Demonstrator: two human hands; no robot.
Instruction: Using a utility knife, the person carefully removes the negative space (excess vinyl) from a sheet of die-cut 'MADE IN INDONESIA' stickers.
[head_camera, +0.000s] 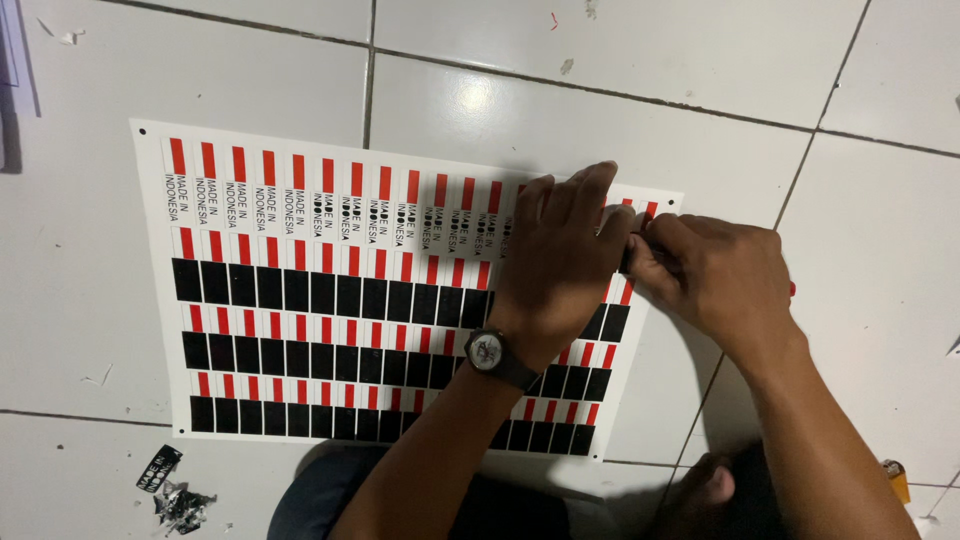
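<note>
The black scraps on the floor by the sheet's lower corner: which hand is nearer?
Left. The left hand presses on the sticker sheet, on the same side as the black scraps. The right hand works at the sheet's far edge, farther away.

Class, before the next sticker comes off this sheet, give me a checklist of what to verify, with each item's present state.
1. Sticker sheet lies flat on the tiled floor: ok.
2. Left hand presses the sheet down near its top right: ok.
3. Right hand pinches at the sheet's right edge: ok.
4. What the right hand pinches: cannot tell, hidden by fingers.
5. Peeled scraps lie off the sheet, at lower left: ok.
</note>
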